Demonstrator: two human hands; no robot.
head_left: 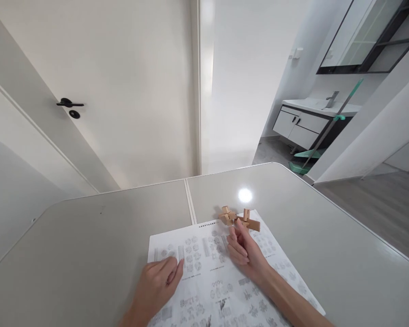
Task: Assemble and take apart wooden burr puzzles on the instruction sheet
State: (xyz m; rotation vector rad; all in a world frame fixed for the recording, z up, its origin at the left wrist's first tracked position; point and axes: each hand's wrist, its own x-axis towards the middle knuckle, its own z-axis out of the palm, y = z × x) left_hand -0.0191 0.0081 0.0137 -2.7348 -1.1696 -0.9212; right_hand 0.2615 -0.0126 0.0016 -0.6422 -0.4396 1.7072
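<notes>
My left hand point(159, 282) rests on the left side of a large printed sheet point(204, 290). Its fingers are curled in and the thumb lies alongside them; nothing shows in it. Over the sheet's upper right part is my right hand point(244, 250), fingers bent and thumb raised close to the index finger. Whether a small thing sits between those fingertips is hidden. Just beyond them lies a cluster of crossed light-brown wooden blocks point(226, 216). Beside it, partly behind my thumb, is a second group of wooden blocks point(252, 224) with one short upright piece.
The grey table point(122, 231) has a seam and a pale raised edge. Past it stands a white door point(139, 91) with a black handle point(70, 104). At the right, a washbasin cabinet point(301, 122) and a green dustpan point(300, 167) with a long-handled broom are visible.
</notes>
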